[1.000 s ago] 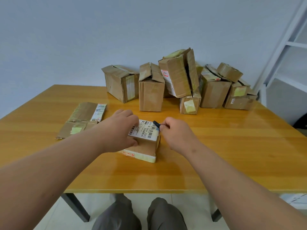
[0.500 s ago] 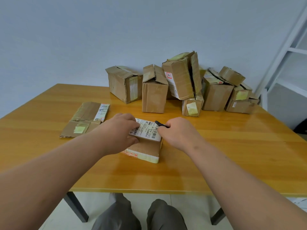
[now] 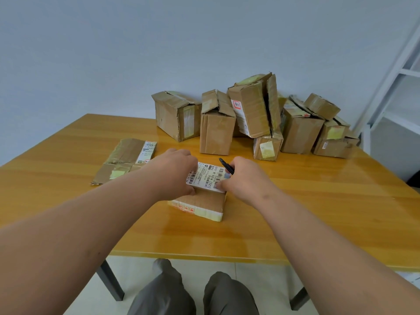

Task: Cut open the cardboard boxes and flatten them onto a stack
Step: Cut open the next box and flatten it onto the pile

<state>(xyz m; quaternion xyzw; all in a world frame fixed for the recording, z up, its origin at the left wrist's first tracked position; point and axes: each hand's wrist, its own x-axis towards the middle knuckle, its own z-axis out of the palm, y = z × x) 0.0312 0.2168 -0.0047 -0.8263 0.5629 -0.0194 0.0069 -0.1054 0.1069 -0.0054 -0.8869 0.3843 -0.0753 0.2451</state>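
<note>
A small cardboard box (image 3: 202, 201) with a white shipping label on top lies on the wooden table (image 3: 318, 201) in front of me. My left hand (image 3: 175, 173) grips its left side and holds it down. My right hand (image 3: 245, 178) holds a black cutter (image 3: 226, 165) at the box's right top edge, the blade end hidden by my fingers. A flattened box (image 3: 123, 160) lies to the left. Several unopened boxes (image 3: 250, 114) are piled at the table's far side.
A white metal shelf frame (image 3: 391, 87) stands at the right beyond the table. A plain wall is behind the pile. My knees show below the table's near edge (image 3: 204, 255).
My right hand with the cutter has slid nearer along the box's right top edge. My left hand stays on the box. The camera has tilted slightly.
</note>
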